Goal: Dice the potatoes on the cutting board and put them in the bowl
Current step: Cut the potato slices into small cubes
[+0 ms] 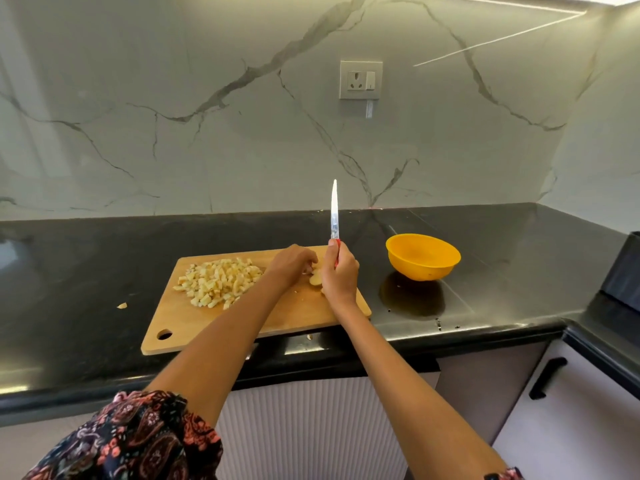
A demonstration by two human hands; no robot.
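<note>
Marble-look wall [207,98] w/ grey veins fills the whole back, a socket plate [361,80] set in it above the work spot. Below that the black table [86,271] runs left to right and turns a corner on the right, pale cabinet fronts underneath w/ a black handle [547,377].

Wooden cutting board [277,317] sits at the table's front edge, long axis left-right but skewed, hang hole at the near-left corner, and that near edge sticks out a bit past the table. Yellow bowl [423,257] is just right of the board, not touching it, tipped a little toward the camera; can't see anything in it.

Pile of diced potato [218,280] on the board's left half. One stray bit [122,305] on the table left of the board.

Left hand [291,265] is over the board's middle, fingers curled down on a leftover potato piece [315,279]. Right hand [341,275] is right beside it, fingers wrapped round the red handle of the knife [334,209], blade straight up, tip toward the wall, clear of the board. The right hand blocks part of the potato piece, so its shape is hard to tell.
</note>
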